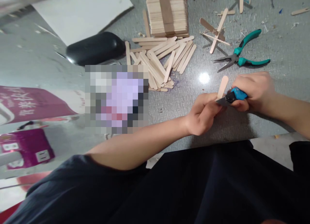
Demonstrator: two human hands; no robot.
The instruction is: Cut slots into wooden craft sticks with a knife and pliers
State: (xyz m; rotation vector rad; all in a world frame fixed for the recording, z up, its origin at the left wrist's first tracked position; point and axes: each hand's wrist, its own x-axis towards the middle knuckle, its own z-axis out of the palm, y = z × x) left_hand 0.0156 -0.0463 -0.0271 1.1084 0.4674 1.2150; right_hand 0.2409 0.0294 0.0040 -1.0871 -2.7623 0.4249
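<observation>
My left hand (pixel 203 112) is closed around the lower part of a wooden craft stick (pixel 223 86), whose rounded end points up and away from me. In my right hand (pixel 254 90) is a blue utility knife (pixel 239 94) with a black front part. Its metal blade (pixel 224 100) lies against the stick, close to my left fingers. The stick's lower end is hidden in my left hand. Beyond my hands lie needle-nose pliers (pixel 234 58) with green handles, jaws apart. Left of them, a few craft sticks (pixel 215 36) are crossed over each other.
A loose pile of craft sticks (pixel 157 60) lies in front of a big stacked bundle (pixel 167 18). Left are a black rounded case (pixel 97 49), a white sheet (pixel 82 10), a pixelated patch and a purple box (pixel 34 146). Shavings dot the grey table (pixel 169 111).
</observation>
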